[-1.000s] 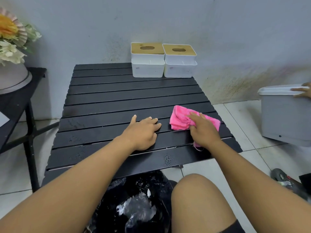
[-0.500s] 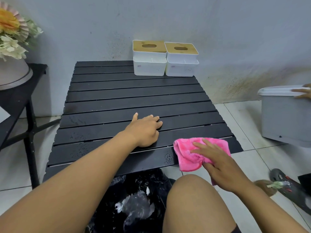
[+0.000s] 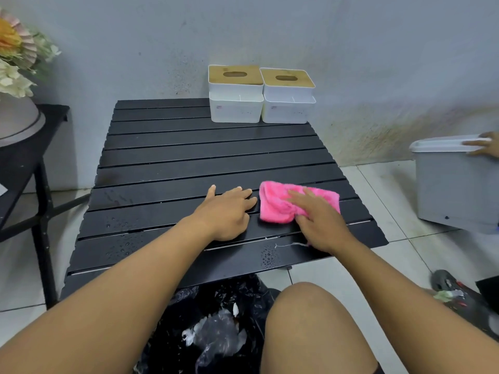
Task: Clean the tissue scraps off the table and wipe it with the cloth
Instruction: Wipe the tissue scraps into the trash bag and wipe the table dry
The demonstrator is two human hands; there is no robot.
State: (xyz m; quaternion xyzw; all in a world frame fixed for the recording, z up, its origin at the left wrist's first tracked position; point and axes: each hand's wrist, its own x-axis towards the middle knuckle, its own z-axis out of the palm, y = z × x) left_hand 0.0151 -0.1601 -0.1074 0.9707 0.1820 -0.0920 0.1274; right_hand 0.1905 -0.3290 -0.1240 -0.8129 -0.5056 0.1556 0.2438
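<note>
We face a pale grey-blue wall (image 3: 243, 28), stained yellowish brown low on its right stretch. The floor (image 3: 391, 252) is of pale glossy tiles with thin dark joints. A black slatted table (image 3: 189, 147) stands with its far edge near the wall. To its left we see a black side table (image 3: 19, 168) bearing a round white pot (image 3: 16, 120) of flowers (image 3: 13, 49). The light is soft and even.

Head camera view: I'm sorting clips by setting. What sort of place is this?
Probably a plain room at home: tiled floor, stained wall, low black slatted table with two tissue boxes.
</note>
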